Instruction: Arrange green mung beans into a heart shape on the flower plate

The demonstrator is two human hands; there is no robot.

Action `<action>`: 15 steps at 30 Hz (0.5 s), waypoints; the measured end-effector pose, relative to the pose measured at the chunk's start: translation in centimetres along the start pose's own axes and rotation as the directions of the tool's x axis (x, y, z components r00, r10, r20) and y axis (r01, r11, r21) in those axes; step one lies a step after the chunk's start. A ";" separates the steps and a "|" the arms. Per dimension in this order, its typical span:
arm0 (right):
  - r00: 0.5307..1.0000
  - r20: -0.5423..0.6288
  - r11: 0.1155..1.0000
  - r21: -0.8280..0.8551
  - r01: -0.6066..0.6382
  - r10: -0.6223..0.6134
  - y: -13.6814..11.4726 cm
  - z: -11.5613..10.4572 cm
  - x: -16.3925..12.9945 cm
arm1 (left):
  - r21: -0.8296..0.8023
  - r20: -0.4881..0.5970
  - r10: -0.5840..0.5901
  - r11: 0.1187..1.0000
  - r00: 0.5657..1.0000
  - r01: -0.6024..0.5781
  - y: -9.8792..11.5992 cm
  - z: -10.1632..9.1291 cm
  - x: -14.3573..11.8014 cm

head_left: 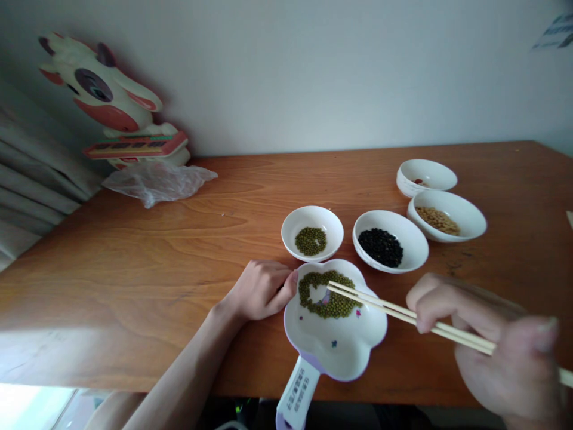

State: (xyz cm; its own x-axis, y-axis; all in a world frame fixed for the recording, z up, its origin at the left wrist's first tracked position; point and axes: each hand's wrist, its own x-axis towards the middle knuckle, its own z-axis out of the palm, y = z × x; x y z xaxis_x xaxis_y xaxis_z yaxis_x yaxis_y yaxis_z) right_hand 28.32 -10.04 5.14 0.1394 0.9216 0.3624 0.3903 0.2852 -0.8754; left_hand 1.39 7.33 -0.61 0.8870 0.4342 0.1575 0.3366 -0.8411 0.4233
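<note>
A white flower-shaped bowl [340, 352] with a purple rim and a labelled handle stands at the table's front edge, green mung beans [344, 306] gathered in its far half. My left hand [264, 288] is closed at its left rim, the thumb against the edge; the other fingertips are partly hidden. In my right hand [487, 334] is a pair of wooden chopsticks [403, 312], held from the right. Their tips are close together over the beans; I cannot tell whether a bean is between them. Just behind stands a small white bowl [289, 230] with more mung beans.
Right of that, a white bowl [416, 248] holds black beans. Farther right are a bowl [477, 224] of tan beans and a bowl [443, 174] with a few reddish-brown pieces. A cow-shaped toy keyboard [134, 146] and a crumpled plastic bag [156, 182] lie far left by the wall.
</note>
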 end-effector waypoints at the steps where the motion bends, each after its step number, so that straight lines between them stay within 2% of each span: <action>1: 0.999 -0.040 1.000 -0.008 0.012 -0.012 -0.3 0.0 0.2 | 0.002 -0.001 0.001 1.000 1.000 -0.001 0.0 0.0 0.0; 3: 0.997 -0.079 1.000 -0.002 0.016 -0.016 -0.8 0.1 0.8 | 0.005 -0.004 0.003 1.000 1.000 -0.003 -0.1 0.0 0.0; 5: 0.978 -0.206 0.999 0.041 0.030 -0.020 -1.3 0.5 1.6 | 0.006 -0.008 0.008 1.000 1.000 -0.007 -0.1 0.0 0.0; 7: 0.966 -0.260 0.997 0.074 0.020 0.000 -1.5 1.2 2.6 | 0.006 -0.014 0.010 1.000 1.000 -0.010 -0.2 0.1 0.0; 11: 0.965 -0.253 0.997 0.058 -0.051 0.064 -1.3 2.4 4.3 | 0.009 -0.010 0.004 1.000 1.000 -0.004 -0.2 0.1 0.0; 15: 0.953 -0.300 0.996 0.085 -0.005 0.031 -1.0 2.7 4.7 | 0.024 -0.004 0.019 1.000 1.000 -0.019 -0.2 0.2 0.0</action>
State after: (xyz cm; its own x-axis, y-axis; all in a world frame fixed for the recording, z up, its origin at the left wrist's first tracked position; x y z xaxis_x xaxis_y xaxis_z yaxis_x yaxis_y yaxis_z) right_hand 26.15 -5.31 6.90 0.4183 0.8083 0.4144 0.3103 0.3016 -0.9015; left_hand 1.38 7.41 -0.85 0.8919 0.4194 0.1694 0.3272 -0.8567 0.3987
